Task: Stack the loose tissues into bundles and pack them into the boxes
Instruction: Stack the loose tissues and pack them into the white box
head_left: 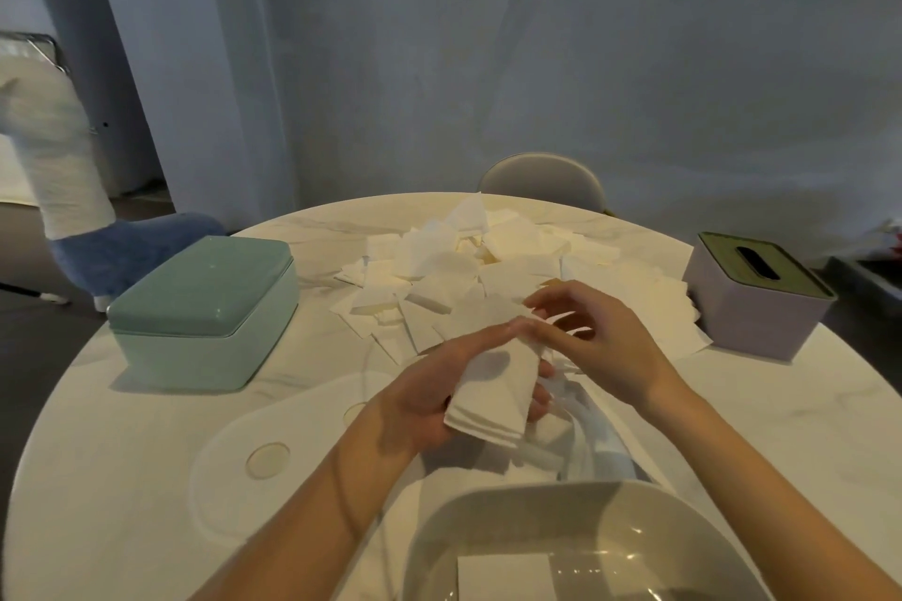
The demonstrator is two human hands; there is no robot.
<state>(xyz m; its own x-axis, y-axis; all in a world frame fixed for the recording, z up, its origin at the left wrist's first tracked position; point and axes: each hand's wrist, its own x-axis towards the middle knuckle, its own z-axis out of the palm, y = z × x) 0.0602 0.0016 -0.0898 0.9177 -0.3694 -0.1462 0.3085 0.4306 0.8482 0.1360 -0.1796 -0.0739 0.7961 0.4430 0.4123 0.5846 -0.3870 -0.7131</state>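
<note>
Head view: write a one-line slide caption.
Left hand holds a small tissue bundle while the right hand hovers over it, before a loose tissue pile.

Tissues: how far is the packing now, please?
Early. The near white box holds some tissues. The left hand holds a small bundle; the right hand hovers at its top. A big loose pile remains. The green box and lilac box are closed.
</note>
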